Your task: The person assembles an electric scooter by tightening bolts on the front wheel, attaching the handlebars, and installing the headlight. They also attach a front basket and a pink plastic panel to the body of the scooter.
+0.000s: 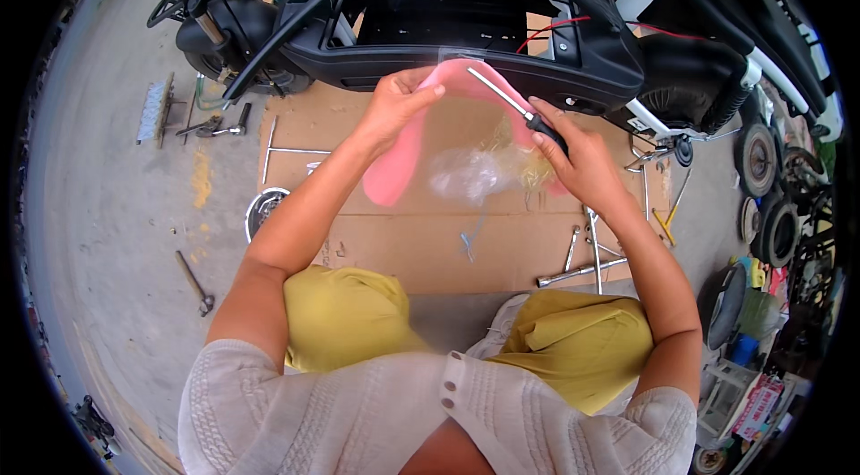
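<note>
My left hand (400, 107) pinches the upper left part of a curved strip of soft pink sheet, perhaps foam (392, 172), between thumb and fingers. The strip arches in front of the black side panel (376, 67) of an electric scooter, and its left end hangs down. In my right hand (580, 159) is a screwdriver (503, 96) with a black handle. Its metal shaft points up and left across the pink strip. The right fingers are close to the strip's right side; whether they also grip it, I cannot tell.
Crumpled clear plastic (475, 175) lies on the cardboard (430, 242) below my hands. A T-handle wrench (596, 251) and other tools rest at the right. A hammer (194, 282) lies on the concrete at the left. Old tyres (757, 157) stand far right.
</note>
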`<action>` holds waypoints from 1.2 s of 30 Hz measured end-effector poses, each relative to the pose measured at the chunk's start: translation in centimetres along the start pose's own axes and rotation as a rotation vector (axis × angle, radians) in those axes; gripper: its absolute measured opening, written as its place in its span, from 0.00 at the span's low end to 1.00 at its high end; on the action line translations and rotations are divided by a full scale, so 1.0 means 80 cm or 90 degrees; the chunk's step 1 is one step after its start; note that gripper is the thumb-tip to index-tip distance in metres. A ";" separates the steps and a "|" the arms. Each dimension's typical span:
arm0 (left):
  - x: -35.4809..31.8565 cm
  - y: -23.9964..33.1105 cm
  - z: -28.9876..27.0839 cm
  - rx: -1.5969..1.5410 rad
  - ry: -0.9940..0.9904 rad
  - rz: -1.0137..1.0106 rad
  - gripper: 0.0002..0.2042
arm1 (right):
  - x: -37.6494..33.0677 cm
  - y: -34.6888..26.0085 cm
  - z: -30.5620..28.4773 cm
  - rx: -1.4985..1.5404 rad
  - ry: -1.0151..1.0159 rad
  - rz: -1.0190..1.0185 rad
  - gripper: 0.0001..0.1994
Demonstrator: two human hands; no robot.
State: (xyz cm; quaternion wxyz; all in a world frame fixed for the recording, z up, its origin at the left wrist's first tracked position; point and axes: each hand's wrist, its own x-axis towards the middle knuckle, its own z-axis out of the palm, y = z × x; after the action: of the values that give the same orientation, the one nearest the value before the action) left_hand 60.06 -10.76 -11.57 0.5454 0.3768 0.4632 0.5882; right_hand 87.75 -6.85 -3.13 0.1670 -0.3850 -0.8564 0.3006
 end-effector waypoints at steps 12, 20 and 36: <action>0.009 -0.003 0.008 0.159 0.030 0.109 0.13 | 0.012 -0.051 0.003 -0.230 0.013 -0.051 0.19; -0.056 -0.075 0.005 0.540 -0.145 0.264 0.06 | 0.018 -0.044 0.020 -0.246 -0.056 -0.096 0.22; -0.004 -0.200 -0.146 0.879 -0.269 0.237 0.09 | -0.007 -0.003 -0.013 -0.022 -0.112 -0.072 0.16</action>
State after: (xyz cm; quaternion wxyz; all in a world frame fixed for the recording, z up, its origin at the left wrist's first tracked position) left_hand 53.72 -13.01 -30.15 0.1536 0.8108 0.5413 0.1614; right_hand 88.51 -6.99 -2.25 0.1010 -0.3110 -0.8932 0.3087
